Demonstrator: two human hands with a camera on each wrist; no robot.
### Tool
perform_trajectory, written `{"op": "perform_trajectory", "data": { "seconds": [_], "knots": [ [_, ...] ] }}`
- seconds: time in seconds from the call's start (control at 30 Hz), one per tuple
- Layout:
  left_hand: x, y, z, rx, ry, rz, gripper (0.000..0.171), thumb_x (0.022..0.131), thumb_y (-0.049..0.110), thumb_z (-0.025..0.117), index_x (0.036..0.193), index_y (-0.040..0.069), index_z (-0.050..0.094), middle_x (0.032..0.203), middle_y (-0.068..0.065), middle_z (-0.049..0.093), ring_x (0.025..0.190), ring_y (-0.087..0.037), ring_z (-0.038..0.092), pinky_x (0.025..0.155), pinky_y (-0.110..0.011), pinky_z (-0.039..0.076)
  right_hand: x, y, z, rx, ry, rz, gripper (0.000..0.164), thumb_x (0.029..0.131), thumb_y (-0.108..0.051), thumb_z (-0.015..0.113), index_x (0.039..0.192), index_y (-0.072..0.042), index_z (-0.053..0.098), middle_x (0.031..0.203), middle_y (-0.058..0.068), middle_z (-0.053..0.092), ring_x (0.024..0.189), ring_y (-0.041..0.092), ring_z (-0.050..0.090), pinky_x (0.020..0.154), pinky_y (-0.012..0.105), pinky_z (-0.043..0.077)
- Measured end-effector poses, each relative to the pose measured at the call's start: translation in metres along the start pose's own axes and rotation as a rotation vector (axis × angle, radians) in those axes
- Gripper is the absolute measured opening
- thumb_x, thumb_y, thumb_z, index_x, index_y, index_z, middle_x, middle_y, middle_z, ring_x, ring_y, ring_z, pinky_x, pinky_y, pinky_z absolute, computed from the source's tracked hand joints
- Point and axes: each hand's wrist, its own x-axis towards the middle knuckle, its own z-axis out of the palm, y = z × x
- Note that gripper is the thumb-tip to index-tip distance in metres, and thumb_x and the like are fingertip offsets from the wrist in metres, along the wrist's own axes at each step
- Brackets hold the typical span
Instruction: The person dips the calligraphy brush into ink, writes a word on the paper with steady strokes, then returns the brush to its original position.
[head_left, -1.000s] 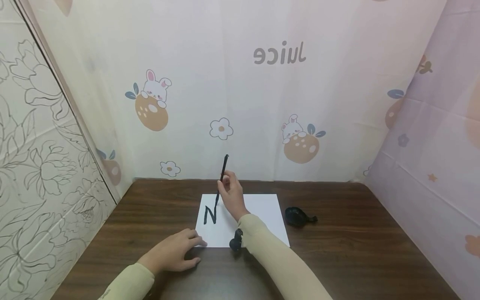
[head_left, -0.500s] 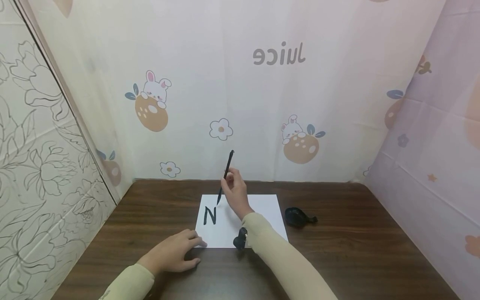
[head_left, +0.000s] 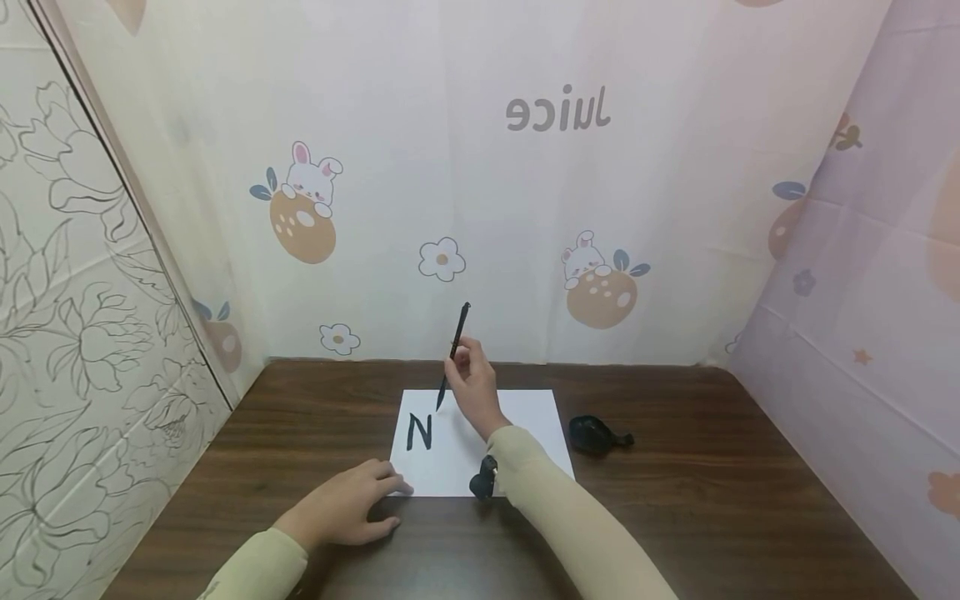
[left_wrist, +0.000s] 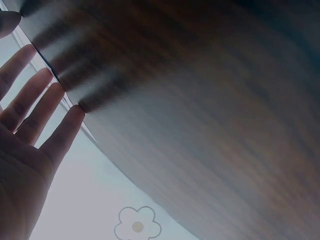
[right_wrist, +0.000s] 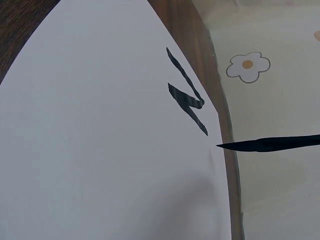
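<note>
A black writing brush [head_left: 462, 323] is pinched between the thumb and fingers of my right hand [head_left: 476, 387], its handle leaning up and slightly right. In the right wrist view the pointed tip of the brush [right_wrist: 240, 145] is close over the paper's far edge, just past the end of a black letter N [right_wrist: 187, 97]. White paper [head_left: 457, 467] lies flat on the table with that N at its upper left. My left hand [head_left: 348, 504] rests with spread, extended fingers at the paper's lower left corner. In the left wrist view its fingers [left_wrist: 62, 130] touch the tabletop.
On the brown wooden table [head_left: 675, 517], a small black dish with a short handle [head_left: 592, 435] stands right of the paper. A patterned curtain [head_left: 487, 192] hangs behind the table's far edge, with more fabric on both sides. A black wrist device [head_left: 483, 479] overlaps the paper's lower edge.
My right hand has moved a little right, and the brush tip has shifted slightly right, away from the top of the N's right stroke. My left hand stays in place.
</note>
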Motion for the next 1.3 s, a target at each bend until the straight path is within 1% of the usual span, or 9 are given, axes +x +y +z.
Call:
{"op": "perform_trajectory", "data": {
  "seconds": [0.37,0.63,0.77,0.87,1.07,1.23,1.3],
  "knots": [
    [-0.001,-0.001,0.002,0.007,0.019,0.015,0.034,0.086,0.030,0.075,0.117,0.017,0.070,0.106,0.005,0.060,0.097,-0.009,0.056,0.085,-0.032,0.052,-0.001,0.001,0.000,-0.008,-0.002,0.000,0.031,0.101,-0.015,0.059,0.130,-0.018,0.048,0.101,0.003,0.059,0.091,0.016,0.061,0.081,0.031,0.054],
    [-0.001,-0.003,0.004,0.021,0.043,0.036,0.035,0.086,0.030,0.075,0.117,0.017,0.070,0.106,0.005,0.059,0.096,-0.009,0.056,0.085,-0.031,0.051,-0.001,0.005,0.000,-0.013,0.003,-0.007,0.031,0.101,-0.015,0.060,0.130,-0.014,0.048,0.100,0.003,0.059,0.092,0.017,0.061,0.082,0.032,0.054],
    [-0.001,-0.003,0.004,0.025,0.041,0.033,0.035,0.086,0.031,0.075,0.117,0.017,0.070,0.107,0.005,0.059,0.097,-0.009,0.056,0.085,-0.031,0.051,-0.001,0.009,0.000,-0.012,0.001,-0.017,0.031,0.102,-0.015,0.059,0.131,-0.013,0.049,0.101,0.003,0.059,0.092,0.016,0.061,0.082,0.031,0.054],
    [-0.001,-0.002,0.003,0.023,0.040,0.030,0.035,0.086,0.031,0.075,0.117,0.016,0.070,0.107,0.005,0.059,0.097,-0.009,0.056,0.086,-0.031,0.051,-0.001,0.009,-0.001,-0.008,-0.010,-0.008,0.032,0.102,-0.015,0.059,0.132,-0.012,0.048,0.102,0.004,0.059,0.093,0.016,0.061,0.082,0.031,0.054],
    [0.000,-0.001,0.001,0.011,0.022,0.008,0.034,0.086,0.031,0.075,0.117,0.017,0.070,0.107,0.006,0.059,0.097,-0.009,0.056,0.086,-0.032,0.051,-0.002,0.010,-0.004,-0.019,-0.027,0.017,0.033,0.102,-0.016,0.059,0.132,-0.016,0.047,0.102,0.003,0.058,0.094,0.016,0.061,0.085,0.031,0.054],
    [-0.001,0.000,0.001,0.006,0.012,0.001,0.034,0.087,0.031,0.075,0.118,0.017,0.070,0.108,0.005,0.060,0.098,-0.010,0.057,0.086,-0.032,0.052,-0.003,0.011,-0.005,-0.025,-0.044,0.028,0.035,0.101,-0.014,0.059,0.134,-0.010,0.047,0.101,0.005,0.058,0.095,0.018,0.061,0.087,0.032,0.053],
    [0.000,0.000,0.001,0.003,0.005,-0.004,0.034,0.087,0.031,0.075,0.118,0.018,0.070,0.108,0.005,0.060,0.098,-0.009,0.057,0.086,-0.032,0.052,-0.003,0.011,-0.005,-0.027,-0.051,0.037,0.035,0.101,-0.015,0.059,0.134,-0.010,0.047,0.100,0.005,0.058,0.094,0.018,0.061,0.088,0.032,0.053]
  ]
}}
